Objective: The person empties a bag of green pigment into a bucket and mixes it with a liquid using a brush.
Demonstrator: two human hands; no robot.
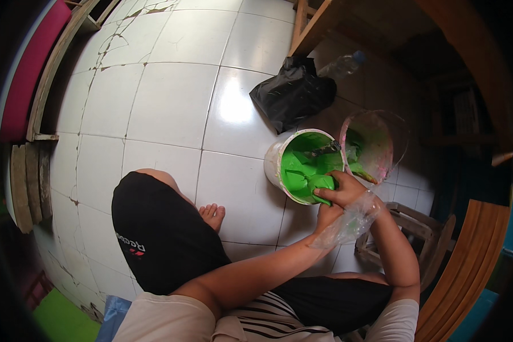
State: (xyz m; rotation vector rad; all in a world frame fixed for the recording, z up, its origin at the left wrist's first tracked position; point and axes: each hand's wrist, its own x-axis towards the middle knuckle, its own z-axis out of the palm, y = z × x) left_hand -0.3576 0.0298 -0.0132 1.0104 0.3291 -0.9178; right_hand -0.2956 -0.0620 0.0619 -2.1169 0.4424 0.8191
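Note:
My right hand (349, 188) is closed on a glossy lump coated in green paint (323, 183), at the near rim of a white bucket (272, 165) of bright green paint. What lies under the coating cannot be made out. My left hand (328, 218) is just below and touches or nearly touches my right hand; its fingers are mostly hidden. Clear crumpled plastic (350, 223) drapes about both wrists. Inside the bucket, a dark, paint-smeared stick-like tool (325, 149) leans at the far right side.
A second, paint-stained bucket (382, 145) with a wire handle stands right of the first. Beyond them lie a black plastic bag (295, 94) and a clear bottle (343, 67). A wooden stool (407, 228) is at the right, and my bare foot (212, 215) rests on white tiles.

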